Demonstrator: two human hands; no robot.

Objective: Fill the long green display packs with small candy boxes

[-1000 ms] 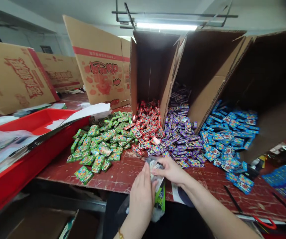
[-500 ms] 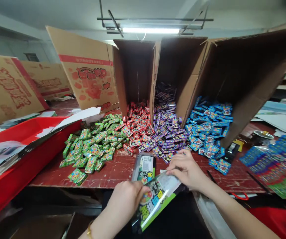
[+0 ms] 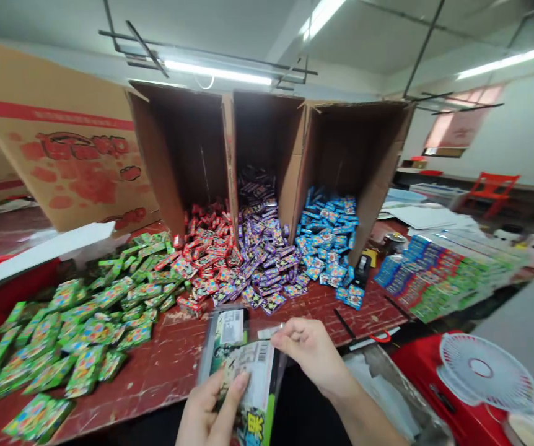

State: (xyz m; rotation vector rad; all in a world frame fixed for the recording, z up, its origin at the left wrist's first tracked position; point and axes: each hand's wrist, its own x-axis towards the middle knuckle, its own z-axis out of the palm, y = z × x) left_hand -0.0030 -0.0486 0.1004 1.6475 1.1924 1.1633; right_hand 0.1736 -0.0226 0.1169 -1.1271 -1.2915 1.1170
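Observation:
My left hand (image 3: 211, 412) grips a printed plastic packet (image 3: 253, 384) from below, thumb pressed on its front. My right hand (image 3: 311, 353) pinches the top edge of that packet, fingers closed. A second packet (image 3: 226, 328) with a white barcode label lies flat on the red table just behind. Beyond it spread piles of small boxes: green (image 3: 95, 310), red (image 3: 202, 248), purple (image 3: 262, 254) and blue (image 3: 327, 229).
Three open cardboard cartons (image 3: 267, 148) lie on their sides behind the red, purple and blue piles. A printed carton (image 3: 62, 155) stands at the left. Rows of stacked boxes (image 3: 434, 272) sit at the right. A white fan (image 3: 481, 371) and a red bin (image 3: 425, 365) are at lower right.
The camera has swung to the right. My left hand has moved up the packet and the packet now stands more upright. My right hand stays pinched on its top edge.

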